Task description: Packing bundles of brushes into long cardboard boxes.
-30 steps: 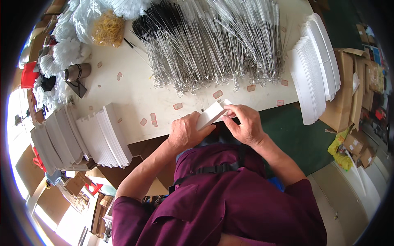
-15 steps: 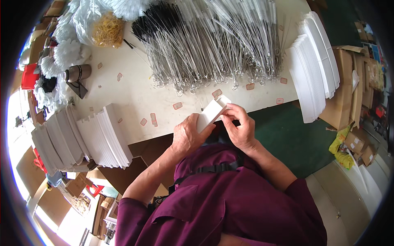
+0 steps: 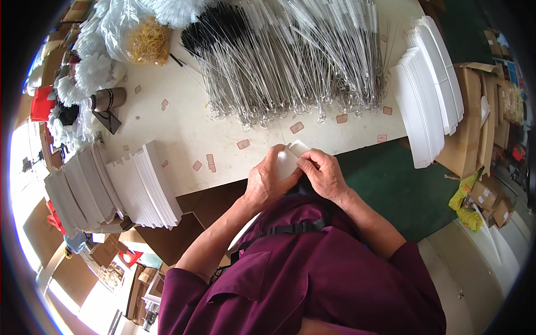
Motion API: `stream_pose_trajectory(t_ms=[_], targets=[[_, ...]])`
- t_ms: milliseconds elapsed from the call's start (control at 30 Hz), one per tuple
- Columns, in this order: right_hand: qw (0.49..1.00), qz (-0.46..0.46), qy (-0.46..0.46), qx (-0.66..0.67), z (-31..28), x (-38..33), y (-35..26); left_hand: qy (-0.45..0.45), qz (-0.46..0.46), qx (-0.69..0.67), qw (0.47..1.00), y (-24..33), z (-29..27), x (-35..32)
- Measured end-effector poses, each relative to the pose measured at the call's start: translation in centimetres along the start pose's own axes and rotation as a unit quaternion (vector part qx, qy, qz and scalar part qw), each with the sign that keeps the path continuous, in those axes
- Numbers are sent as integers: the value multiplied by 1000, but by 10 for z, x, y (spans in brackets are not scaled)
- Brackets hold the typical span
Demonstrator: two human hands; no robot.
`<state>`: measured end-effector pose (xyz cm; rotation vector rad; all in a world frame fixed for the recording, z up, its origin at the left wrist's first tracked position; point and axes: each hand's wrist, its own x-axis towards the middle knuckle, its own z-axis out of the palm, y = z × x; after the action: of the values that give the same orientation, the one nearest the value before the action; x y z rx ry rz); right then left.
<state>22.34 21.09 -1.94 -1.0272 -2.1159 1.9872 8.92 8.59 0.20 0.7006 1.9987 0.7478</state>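
Observation:
Between my hands, at the front edge of the table, is a narrow white cardboard box [image 3: 286, 162]. My left hand [image 3: 264, 180] is closed around its side, thumb and fingers on opposite faces. The fingers of my right hand [image 3: 324, 175] pinch the box's far end, just below a white end flap [image 3: 299, 147] that stands out past the fingertips. A strip of white shows beside my left forearm, apparently the box's lower part; my hand and arm hide most of its length.
Thin wire brushes [image 3: 290, 72] lie heaped across the table's back. Flat white cartons are stacked at the left [image 3: 142, 187] and right [image 3: 424, 106]. A bag of yellow rubber bands [image 3: 148, 42] and a dark grey bottle [image 3: 107, 99] stand at the back left.
The box has come nearer my body and tilted, its near end now beside my left forearm. My left hand has shifted up along it, and my right hand has moved slightly down over its end.

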Motion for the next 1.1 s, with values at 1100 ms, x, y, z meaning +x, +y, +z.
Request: stream_pose_trajectory(t_ms=[1100], targets=[[997, 74, -11, 10, 15, -4, -1, 28, 79, 64, 994, -18, 19, -4]])
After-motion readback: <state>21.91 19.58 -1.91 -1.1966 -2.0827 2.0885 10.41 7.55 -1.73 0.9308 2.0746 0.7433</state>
